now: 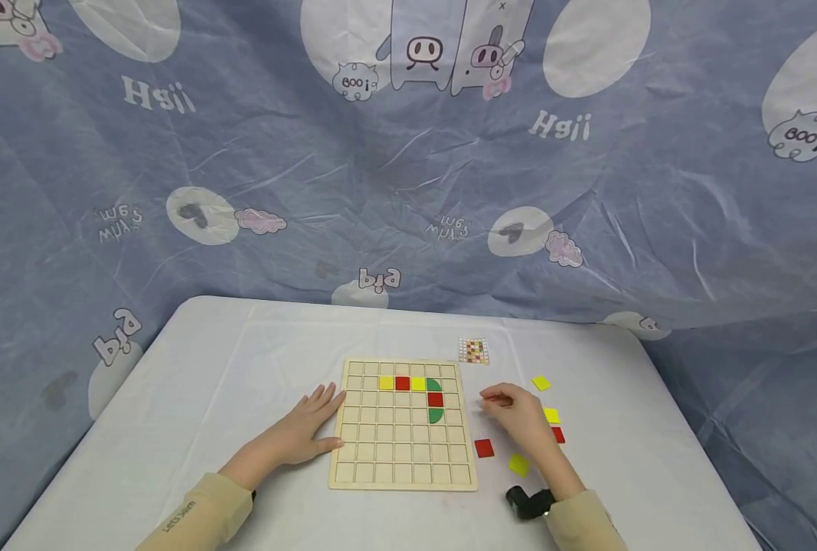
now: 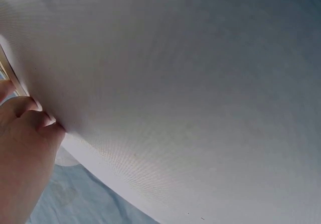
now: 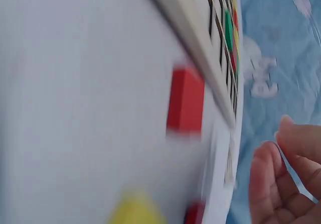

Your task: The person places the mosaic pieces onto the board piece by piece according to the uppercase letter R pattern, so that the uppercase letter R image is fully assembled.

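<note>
A wooden grid board (image 1: 403, 485) lies flat on the white table. In its upper rows sit yellow and red square tiles, such as a red tile (image 1: 403, 383), and green quarter-round tiles, one green tile (image 1: 436, 415) lowest. My left hand (image 1: 298, 430) lies with fingers spread, fingertips and thumb touching the board's left edge; the left wrist view shows the fingers at that edge. Right of the board, my right hand (image 1: 518, 417) hovers above the table, fingers loosely bent. In the right wrist view, nothing shows between thumb and fingers (image 3: 266, 179).
Loose tiles lie around the right hand: a red tile (image 1: 484, 448), a yellow tile (image 1: 519, 464), another yellow tile (image 1: 541, 383), and more beside the wrist. A small printed pattern card (image 1: 473, 350) lies beyond the board's far right corner. A patterned blue cloth (image 1: 408, 191) hangs behind the table.
</note>
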A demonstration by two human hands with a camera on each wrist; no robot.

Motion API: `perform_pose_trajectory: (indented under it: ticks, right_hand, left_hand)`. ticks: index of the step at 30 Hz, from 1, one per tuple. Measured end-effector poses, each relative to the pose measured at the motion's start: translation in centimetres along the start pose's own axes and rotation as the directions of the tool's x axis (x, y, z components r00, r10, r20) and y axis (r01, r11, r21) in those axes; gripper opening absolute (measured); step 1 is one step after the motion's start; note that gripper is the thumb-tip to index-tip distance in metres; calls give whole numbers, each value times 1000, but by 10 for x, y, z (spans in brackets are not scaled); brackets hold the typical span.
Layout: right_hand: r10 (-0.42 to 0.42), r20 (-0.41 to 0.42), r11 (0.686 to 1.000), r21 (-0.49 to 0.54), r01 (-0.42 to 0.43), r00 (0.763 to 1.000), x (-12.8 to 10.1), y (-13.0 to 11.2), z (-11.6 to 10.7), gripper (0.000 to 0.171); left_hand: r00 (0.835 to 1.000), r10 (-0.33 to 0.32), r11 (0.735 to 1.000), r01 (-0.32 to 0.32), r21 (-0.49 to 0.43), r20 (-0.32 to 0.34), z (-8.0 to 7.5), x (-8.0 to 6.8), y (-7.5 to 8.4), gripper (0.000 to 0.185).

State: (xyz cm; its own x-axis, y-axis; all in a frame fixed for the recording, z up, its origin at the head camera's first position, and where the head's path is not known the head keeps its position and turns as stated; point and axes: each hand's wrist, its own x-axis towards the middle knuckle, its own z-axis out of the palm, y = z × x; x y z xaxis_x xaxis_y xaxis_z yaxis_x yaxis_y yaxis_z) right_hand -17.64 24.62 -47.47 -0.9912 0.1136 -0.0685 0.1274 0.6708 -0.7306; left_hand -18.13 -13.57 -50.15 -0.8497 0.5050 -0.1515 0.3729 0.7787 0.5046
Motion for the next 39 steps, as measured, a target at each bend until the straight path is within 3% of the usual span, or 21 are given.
perform_pose_trajectory:
  ticks: [7, 15, 33, 39]
  right_hand:
    - [83, 4, 990, -112, -82, 997, -9, 35, -34, 27]
    - [118, 4, 972, -203, -115, 993, -16, 59, -38, 32]
    - [111, -4, 964, -241, -109, 994, -16, 55, -38, 33]
    - [140, -13, 969, -203, -140, 990, -17, 55, -39, 28]
  left_hand:
    - [1000, 7, 1000, -7, -6, -2, 1, -1, 1, 81]
    - [1000, 7, 1000, -7, -10, -2, 2, -3, 2, 81]
    - [1000, 16, 1000, -16, -4, -10, 1, -1, 0, 81]
    - [999, 30, 999, -30, -18, -18, -2, -2, 2, 80]
